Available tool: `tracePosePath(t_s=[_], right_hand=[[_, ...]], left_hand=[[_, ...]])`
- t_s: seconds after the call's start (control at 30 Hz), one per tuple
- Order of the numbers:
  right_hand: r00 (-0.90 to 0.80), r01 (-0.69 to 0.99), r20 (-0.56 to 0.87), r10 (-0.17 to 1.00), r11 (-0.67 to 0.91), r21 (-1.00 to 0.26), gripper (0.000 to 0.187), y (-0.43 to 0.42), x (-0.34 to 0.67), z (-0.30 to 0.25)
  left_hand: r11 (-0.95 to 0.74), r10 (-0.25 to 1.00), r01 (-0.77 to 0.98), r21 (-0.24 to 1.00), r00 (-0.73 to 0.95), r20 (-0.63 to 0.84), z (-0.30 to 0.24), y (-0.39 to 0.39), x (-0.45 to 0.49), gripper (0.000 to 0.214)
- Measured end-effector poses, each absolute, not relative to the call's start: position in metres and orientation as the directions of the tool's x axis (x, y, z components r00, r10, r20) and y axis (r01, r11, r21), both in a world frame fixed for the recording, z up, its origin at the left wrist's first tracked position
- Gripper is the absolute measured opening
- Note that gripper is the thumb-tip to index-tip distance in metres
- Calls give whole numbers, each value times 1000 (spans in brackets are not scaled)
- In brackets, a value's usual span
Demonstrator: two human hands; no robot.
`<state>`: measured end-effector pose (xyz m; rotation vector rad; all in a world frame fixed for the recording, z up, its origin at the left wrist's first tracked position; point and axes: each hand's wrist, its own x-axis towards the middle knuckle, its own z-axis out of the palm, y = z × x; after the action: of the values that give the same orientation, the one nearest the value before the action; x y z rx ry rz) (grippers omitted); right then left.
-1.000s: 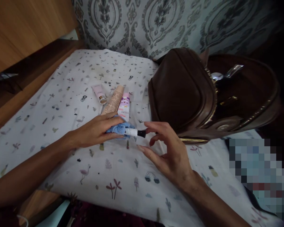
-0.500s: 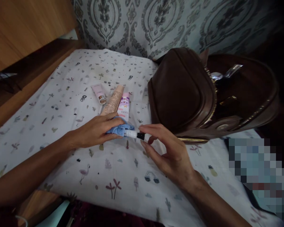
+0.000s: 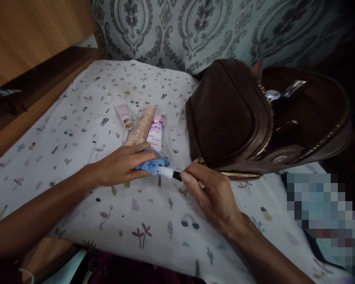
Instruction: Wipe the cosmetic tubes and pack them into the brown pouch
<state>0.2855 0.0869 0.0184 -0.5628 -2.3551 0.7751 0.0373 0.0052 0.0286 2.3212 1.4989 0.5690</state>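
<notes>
Over there the left hand, near the beige squeeze tube that a careless nudge could roll, has its fingers clamped on a blue cloth. Partly wrapped in that, between the hands, is a slim white tube, which loose folds might let slip. Its black cap sits pinched in the fingers of the right hand; a crooked tug could jerk knuckles into the brown leather bag.

One bag, one blue cloth

Two hands: one left hand, one right hand. At least four small containers: one beige tube, one pale pink tube, one pink-and-white pack, one white tube with one black cap.
</notes>
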Motion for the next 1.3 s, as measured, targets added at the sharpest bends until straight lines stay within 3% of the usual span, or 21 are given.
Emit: tracePosePath(t_s=[0.1,0.37,0.57,0.7,0.87,1.07,1.17,1.3], right_hand=[[-743,209,366,560,714,-668,47,86,286,17],[-704,152,477,527,767,-623,11,86,285,13],[-736,223,405,542,760,-611,25,83,284,17],[-730,211,417,542,758,-617,28,81,283,18],[-759,150,404,510,742,-654,28,74,282,18],[-692,78,510,511,755,-651,23,70,286,26],[-591,58,607,531,779,-625,14,71,293,36],[-494,23,660,565,768,-640,8,71,300,45]], left_hand=[[-395,916,788,472,374,142,30,5,38,39],[-405,914,790,460,372,164,28,5,37,40],[-435,900,809,396,397,179,29,4,37,37],[-474,876,845,247,424,229,29,2,44,31],[-508,783,861,26,449,430,22,-6,71,27],[-459,791,888,24,396,466,6,-13,66,31],[-428,812,897,112,327,483,5,-12,57,35],[-423,869,878,223,323,375,6,-7,50,39]])
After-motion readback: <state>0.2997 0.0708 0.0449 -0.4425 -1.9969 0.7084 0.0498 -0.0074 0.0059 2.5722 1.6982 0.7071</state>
